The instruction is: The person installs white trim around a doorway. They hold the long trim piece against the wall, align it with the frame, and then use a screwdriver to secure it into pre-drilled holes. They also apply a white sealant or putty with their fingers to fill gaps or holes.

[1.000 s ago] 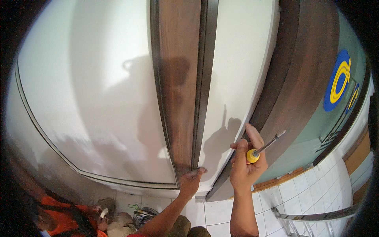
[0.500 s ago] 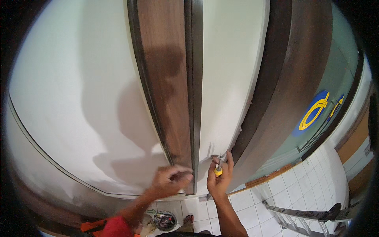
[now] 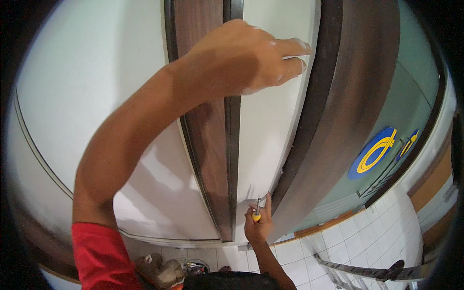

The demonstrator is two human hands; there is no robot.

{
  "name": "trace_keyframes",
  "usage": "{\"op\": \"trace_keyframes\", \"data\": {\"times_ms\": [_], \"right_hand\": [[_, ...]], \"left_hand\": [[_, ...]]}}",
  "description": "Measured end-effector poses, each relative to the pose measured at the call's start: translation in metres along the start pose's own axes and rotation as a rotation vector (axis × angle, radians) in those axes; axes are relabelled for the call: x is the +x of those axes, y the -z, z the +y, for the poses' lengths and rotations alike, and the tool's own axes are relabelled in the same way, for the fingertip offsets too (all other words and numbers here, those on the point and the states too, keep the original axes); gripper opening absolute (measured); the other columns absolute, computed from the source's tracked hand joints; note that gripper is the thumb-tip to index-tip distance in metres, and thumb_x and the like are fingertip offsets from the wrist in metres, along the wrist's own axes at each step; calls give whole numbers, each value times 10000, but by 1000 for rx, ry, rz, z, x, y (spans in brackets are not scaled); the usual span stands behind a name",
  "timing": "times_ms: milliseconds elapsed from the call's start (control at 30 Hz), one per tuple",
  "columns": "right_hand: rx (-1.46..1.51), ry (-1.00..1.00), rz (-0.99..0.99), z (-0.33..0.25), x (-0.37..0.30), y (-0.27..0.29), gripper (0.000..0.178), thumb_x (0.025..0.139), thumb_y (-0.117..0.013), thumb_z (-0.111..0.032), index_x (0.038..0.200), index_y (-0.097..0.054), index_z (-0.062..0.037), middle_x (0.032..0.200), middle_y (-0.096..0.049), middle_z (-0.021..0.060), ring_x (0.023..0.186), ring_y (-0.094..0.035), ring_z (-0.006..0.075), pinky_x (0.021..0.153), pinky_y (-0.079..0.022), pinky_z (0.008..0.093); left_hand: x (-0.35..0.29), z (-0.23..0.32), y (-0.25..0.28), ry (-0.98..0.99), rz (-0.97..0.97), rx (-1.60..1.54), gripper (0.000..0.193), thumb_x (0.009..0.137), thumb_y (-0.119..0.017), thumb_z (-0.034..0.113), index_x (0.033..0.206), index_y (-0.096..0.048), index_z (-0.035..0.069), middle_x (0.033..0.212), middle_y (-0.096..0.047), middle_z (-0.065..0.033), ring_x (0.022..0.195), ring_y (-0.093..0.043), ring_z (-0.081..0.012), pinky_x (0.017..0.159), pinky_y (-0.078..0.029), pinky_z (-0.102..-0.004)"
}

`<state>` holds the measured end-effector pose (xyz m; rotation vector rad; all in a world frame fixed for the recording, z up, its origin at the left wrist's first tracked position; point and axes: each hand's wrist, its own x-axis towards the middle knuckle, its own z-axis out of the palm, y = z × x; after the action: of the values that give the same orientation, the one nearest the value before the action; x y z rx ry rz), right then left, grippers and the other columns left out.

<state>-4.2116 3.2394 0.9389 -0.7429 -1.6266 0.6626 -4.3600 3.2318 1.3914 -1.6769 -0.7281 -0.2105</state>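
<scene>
Left hand (image 3: 241, 58) is raised high, arm bent at the elbow and reaching up across the frame in a red sleeve (image 3: 99, 256). The palm faces the white panel (image 3: 270, 125), fingers extended and close together, tips touching or just off the panel near its right edge. Hand is flat, holding nothing. Right hand (image 3: 257, 224) is low, forearm coming up from the bottom edge, wrist straight. It's wrapped around a screwdriver (image 3: 256, 212) with a yellow handle, shaft pointing up, tip against the lower part of the white panel just beside the dark wood post (image 3: 333, 121). A brown strip (image 3: 203, 145) runs left of the panel. Ladder (image 3: 357, 270) stands on the tiled floor (image 3: 338, 237) at lower right.
</scene>
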Motion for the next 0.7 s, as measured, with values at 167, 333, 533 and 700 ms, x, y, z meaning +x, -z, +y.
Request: {"op": "trace_keyframes", "data": {"times_ms": [167,333,533,700], "right_hand": [[78,24,-50,9,-2,4,132,900,-673,9,1028,-706,3,1550,-391,361,1064,-694,305,782,-581,343],[136,67,-77,7,-1,6,106,905,-645,50,982,-713,26,1558,-380,366,916,-730,194,700,-577,289],[124,-35,-236,9,-1,21,194,887,-669,-14,1074,-712,-37,1580,-332,372,1424,-466,454,1042,-488,451],[243,-285,-329,-1,0,25,193,894,-655,-15,1074,-723,-26,1582,-333,368,1460,-433,411,1062,-480,456]], "left_hand": [[14,-4,3,-108,-161,41,195,981,-599,258,1069,-731,145,1332,-684,-28,886,-763,-239,710,-625,-389],[45,-25,32,-44,-676,-106,483,1040,-450,404,1372,-592,84,1542,-485,-180,1109,-686,-338,768,-598,-455],[30,-35,29,-115,-467,-32,506,1010,-498,455,1345,-611,93,1503,-528,-175,975,-718,-284,683,-599,-398],[15,-43,26,-214,-282,-97,559,951,-547,500,1338,-617,101,1495,-539,-167,905,-711,-254,661,-585,-381]]}}
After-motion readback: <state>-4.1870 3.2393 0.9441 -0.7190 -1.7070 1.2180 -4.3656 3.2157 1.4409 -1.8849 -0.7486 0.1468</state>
